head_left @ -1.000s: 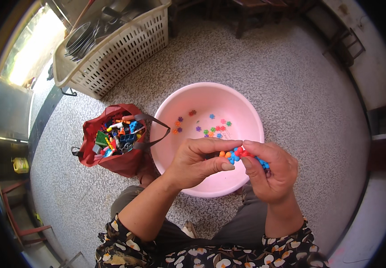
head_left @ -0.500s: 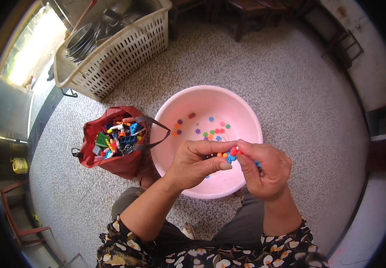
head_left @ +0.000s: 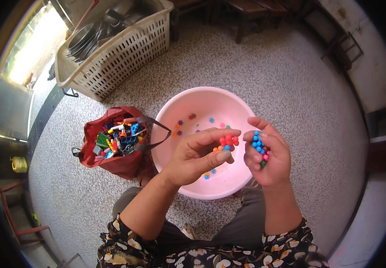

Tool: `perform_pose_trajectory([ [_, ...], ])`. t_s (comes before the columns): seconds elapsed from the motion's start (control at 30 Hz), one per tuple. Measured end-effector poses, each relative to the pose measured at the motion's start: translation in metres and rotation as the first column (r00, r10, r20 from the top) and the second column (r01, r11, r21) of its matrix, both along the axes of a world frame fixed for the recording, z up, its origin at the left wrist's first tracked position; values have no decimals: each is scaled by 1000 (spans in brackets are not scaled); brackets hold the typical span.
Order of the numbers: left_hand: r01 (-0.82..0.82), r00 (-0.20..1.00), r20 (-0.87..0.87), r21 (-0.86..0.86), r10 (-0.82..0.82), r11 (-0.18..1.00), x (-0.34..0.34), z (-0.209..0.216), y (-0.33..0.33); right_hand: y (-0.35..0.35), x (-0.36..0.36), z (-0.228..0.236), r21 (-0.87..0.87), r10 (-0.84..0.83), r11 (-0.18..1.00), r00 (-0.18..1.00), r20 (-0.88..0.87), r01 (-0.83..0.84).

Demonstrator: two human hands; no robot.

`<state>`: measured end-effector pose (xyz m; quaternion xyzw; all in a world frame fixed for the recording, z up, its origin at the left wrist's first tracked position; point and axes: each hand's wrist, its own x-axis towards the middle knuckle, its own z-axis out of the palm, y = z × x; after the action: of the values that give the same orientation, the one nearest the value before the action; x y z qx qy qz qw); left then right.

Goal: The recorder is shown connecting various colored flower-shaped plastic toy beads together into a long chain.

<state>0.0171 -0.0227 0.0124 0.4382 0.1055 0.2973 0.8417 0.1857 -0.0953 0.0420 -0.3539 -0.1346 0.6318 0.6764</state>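
Above the pink basin (head_left: 179, 100), my left hand (head_left: 197, 154) is closed on a cluster of flower-shaped plastic pieces (head_left: 228, 141), red at the end with blue and orange beside them. To its right my right hand (head_left: 271, 156) curls around several more flower-shaped pieces (head_left: 258, 144), mostly blue, with pink and green ones lower in the palm. Its index finger is raised off them. A gap separates the two hands. Loose flower pieces (head_left: 177, 127) in several colours lie scattered on the basin's bottom, some hidden behind my left hand.
A red cloth bag (head_left: 123, 167) full of toy blocks stands left of the basin, its dark strap (head_left: 159, 140) hanging over the rim. Farther back is a cream plastic basket (head_left: 121, 56) with metal pans. Wooden stools (head_left: 246, 11) stand at the far edge.
My hands were together at the cluster and have parted. The right hand has moved right and turned, showing the blue pieces in it; the left still holds the red, blue and orange cluster.
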Motion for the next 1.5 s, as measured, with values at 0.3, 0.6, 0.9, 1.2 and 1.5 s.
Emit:
perform_pose_trajectory([
  [0.3, 21, 998, 55, 111, -27, 994, -6, -4, 3, 2, -3, -10, -31, 77, 996, 997, -23, -78],
  [0.6, 17, 998, 53, 120, -24, 993, 0, -6, 0, -2, -8, -2, -8, -53, 998, 979, 199, 55],
  [0.9, -21, 999, -34, 183, 28, 983, 2, -9, -1, -13, -14, 0, 180, -198, 978, 769, 608, 109],
  [1.2, -56, 997, -48, 200, 66, 978, 8, -14, -2, -12, -15, 3, 433, -404, 900, 272, 873, -54],
  [1.5, -72, 995, -52, 258, 88, 964, 6, -19, -1, -10, -14, 10, 381, -371, 913, 92, 924, -148],
])
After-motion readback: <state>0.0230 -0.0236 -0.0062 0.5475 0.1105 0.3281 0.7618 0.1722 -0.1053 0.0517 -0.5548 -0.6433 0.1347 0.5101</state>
